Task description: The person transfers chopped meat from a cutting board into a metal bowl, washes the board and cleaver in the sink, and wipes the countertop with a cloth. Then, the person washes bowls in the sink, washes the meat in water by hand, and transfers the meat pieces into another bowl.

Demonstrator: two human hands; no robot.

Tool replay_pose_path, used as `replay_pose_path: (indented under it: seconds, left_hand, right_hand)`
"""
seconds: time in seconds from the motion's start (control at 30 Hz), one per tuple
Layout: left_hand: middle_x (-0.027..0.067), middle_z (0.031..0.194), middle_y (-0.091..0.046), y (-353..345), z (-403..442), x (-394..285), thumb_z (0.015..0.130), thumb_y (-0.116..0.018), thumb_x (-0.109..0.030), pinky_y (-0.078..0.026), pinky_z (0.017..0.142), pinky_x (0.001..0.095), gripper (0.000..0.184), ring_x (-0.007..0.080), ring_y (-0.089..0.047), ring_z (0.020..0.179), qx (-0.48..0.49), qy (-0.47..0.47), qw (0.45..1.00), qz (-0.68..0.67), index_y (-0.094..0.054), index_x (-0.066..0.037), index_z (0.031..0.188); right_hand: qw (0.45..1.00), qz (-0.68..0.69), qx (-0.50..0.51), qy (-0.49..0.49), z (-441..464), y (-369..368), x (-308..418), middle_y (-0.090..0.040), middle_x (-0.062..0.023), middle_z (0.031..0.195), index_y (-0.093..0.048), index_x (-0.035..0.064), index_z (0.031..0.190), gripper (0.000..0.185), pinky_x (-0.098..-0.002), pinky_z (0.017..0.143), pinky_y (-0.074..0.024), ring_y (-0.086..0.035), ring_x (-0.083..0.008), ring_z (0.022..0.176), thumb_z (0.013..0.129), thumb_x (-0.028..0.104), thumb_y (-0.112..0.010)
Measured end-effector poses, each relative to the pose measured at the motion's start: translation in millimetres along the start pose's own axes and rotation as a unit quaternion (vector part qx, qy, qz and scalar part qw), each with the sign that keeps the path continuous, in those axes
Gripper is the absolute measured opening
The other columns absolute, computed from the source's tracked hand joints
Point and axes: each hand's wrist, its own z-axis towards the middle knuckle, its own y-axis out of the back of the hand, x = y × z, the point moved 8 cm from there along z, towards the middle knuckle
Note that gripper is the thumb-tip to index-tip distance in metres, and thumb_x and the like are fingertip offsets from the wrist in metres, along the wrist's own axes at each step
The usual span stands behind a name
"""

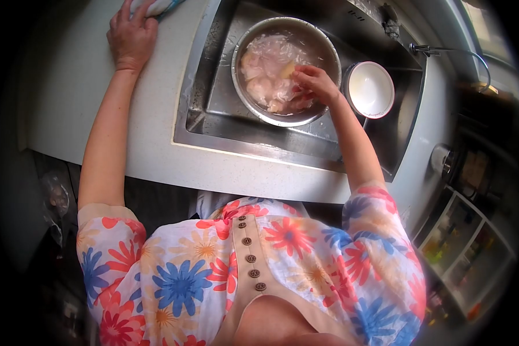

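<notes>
A round metal basin (239, 98) sits in the sink, holding water and several pale pink pieces that look like raw chicken (262, 86). Over its right side, my right hand (318, 83) reaches in with bent fingers closed at a pale yellowish piece (287, 70), perhaps chicken skin or fat; the fingertips' grip is partly hidden. At the upper left, my left hand (132, 40) rests on the counter, its fingers closed on a white and blue cloth-like bundle (154, 7) that is cut off by the frame edge.
A white bowl with a dark pinkish rim (371, 90) stands in the sink right of the basin. The metal sink (213, 134) is set into a pale counter (161, 92). A thin curved faucet (467, 53) rises at the right. Shelves (452, 230) stand at lower right.
</notes>
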Motion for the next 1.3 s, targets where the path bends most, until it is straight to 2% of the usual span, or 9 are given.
replay_pose_path:
  seconds: [0.47,0.53,0.63,0.83,0.87,0.93,1.07,1.13,1.3]
  left_hand:
    - [0.0052,0.127,-0.045,-0.1,11.0,-5.1,0.077,-0.05,-0.019,-0.038,0.092,0.0435,0.037,0.0306,-0.047,0.109,0.023,-0.003,1.0,0.002,-0.057,-0.027,0.113]
    - [0.0103,0.126,-0.046,-3.7,19.7,-17.0,0.078,-0.05,-0.017,-0.038,0.092,0.0436,0.038,0.0329,-0.046,0.11,0.036,-0.042,0.998,-0.001,-0.056,-0.023,0.116]
    - [0.0116,0.127,-0.046,-19.8,20.4,-11.7,0.079,-0.051,-0.016,-0.038,0.091,0.0435,0.038,0.0336,-0.048,0.109,0.072,-0.044,0.996,-0.03,-0.056,-0.022,0.116]
    - [0.0127,0.12,-0.051,-27.2,24.5,1.3,0.079,-0.047,-0.017,-0.038,0.09,0.0441,0.039,0.0326,-0.048,0.108,0.066,-0.042,0.993,0.088,-0.054,-0.019,0.118]
    - [0.0125,0.12,-0.051,-34.8,26.4,5.0,0.079,-0.047,-0.018,-0.038,0.09,0.0447,0.039,0.0327,-0.049,0.107,0.058,-0.051,0.992,0.096,-0.054,-0.019,0.117]
    - [0.0124,0.122,-0.049,-44.8,34.3,13.7,0.08,-0.047,-0.02,-0.038,0.09,0.0453,0.038,0.0327,-0.048,0.11,0.059,-0.057,0.993,0.084,-0.055,-0.02,0.117]
    - [0.0129,0.127,-0.046,-48.1,42.8,16.4,0.082,-0.047,-0.023,-0.035,0.093,0.0467,0.037,0.0321,-0.044,0.116,0.105,-0.038,0.993,0.046,-0.055,-0.021,0.118]
    - [0.0132,0.128,-0.046,-54.0,50.2,17.0,0.082,-0.046,-0.024,-0.034,0.093,0.0477,0.037,0.0315,-0.044,0.116,0.116,-0.04,0.991,0.047,-0.055,-0.021,0.118]
    - [0.0157,0.12,-0.052,-78.4,76.4,57.4,0.082,-0.046,-0.025,-0.037,0.089,0.0475,0.036,0.0315,-0.051,0.107,0.079,-0.093,0.983,0.137,-0.055,-0.017,0.116]
  right_hand:
    - [1.0,0.016,0.004,0.0,24.8,1.6,-7.5,-0.06,-0.0053,0.077,-0.06,0.0036,0.096,0.016,-0.0273,0.047,-0.0518,-0.061,-0.0144,0.059,0.084,0.014,-0.055]
    - [0.988,-0.141,-0.033,0.05,31.4,10.6,4.9,-0.063,-0.0105,0.069,-0.059,0.005,0.102,0.027,-0.0278,0.054,-0.0511,-0.064,-0.0178,0.062,0.083,0.024,-0.057]
    - [0.925,-0.358,-0.085,0.1,32.3,8.3,44.1,-0.058,-0.0184,0.111,-0.051,0.0147,0.123,0.045,-0.0398,0.085,-0.045,-0.055,-0.0318,0.103,0.08,0.024,-0.057]
    - [0.889,-0.445,-0.066,0.083,22.2,-1.4,56.8,-0.053,-0.016,0.12,-0.051,0.0162,0.123,0.044,-0.0628,0.096,-0.027,-0.046,-0.0316,0.115,0.08,0.025,-0.056]
    - [0.873,-0.451,-0.131,0.133,25.5,1.8,57.7,-0.05,-0.0146,0.125,-0.055,0.015,0.12,0.04,-0.0732,0.093,-0.0143,-0.038,-0.0363,0.121,0.08,0.024,-0.055]
    - [0.93,-0.295,-0.08,0.205,-4.7,9.9,76.3,-0.05,-0.0138,0.125,-0.058,0.0131,0.116,0.038,-0.0724,0.094,-0.0128,-0.037,-0.0424,0.12,0.079,0.022,-0.054]
    - [0.863,-0.49,-0.078,0.097,16.6,16.7,51.8,-0.052,-0.0109,0.122,-0.056,0.0165,0.119,0.043,-0.071,0.095,-0.011,-0.04,-0.0319,0.12,0.077,0.024,-0.059]
    - [0.929,-0.305,-0.14,0.155,-10.1,38.7,65.6,-0.054,-0.0099,0.118,-0.057,0.0156,0.117,0.041,-0.0649,0.095,-0.0219,-0.043,-0.0273,0.117,0.077,0.025,-0.059]
    - [0.906,-0.139,-0.296,0.269,-59.0,106.4,67.9,-0.059,-0.0146,0.106,-0.061,0.0107,0.107,0.036,-0.0456,0.089,-0.0411,-0.054,-0.0313,0.103,0.073,0.022,-0.057]
